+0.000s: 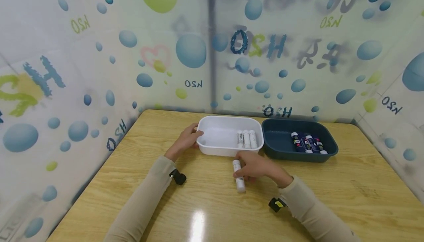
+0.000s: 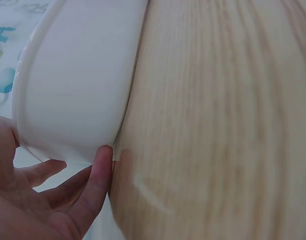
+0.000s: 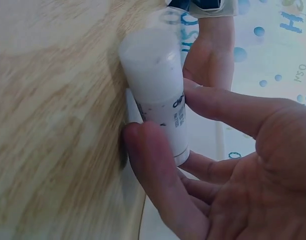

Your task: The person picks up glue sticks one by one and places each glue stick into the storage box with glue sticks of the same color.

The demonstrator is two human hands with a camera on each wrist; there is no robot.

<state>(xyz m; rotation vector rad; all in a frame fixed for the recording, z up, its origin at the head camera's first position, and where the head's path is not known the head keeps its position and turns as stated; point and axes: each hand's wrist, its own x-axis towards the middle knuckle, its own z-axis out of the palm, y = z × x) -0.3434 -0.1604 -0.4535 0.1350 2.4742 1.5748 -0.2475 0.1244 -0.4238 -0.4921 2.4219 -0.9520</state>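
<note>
My left hand [image 1: 184,140] holds the left end of a white plastic bin [image 1: 216,151], thumb over the rim. In the left wrist view, its fingertips [image 2: 103,157] touch the outside of the bin's end wall. Inside the bin, three white glue sticks [image 1: 246,139] lie side by side at the right end. My right hand [image 1: 257,164] pinches another white glue stick [image 3: 155,70] between thumb and fingers, just in front of the bin. That stick is tilted, close above the wooden table; small dark print shows on its side.
A dark blue bin [image 1: 294,156] stands against the white one on the right, with several dark glue sticks [image 1: 308,143] with white caps in it. The wooden table [image 1: 212,197] meets a patterned wall [image 1: 185,98] at the back.
</note>
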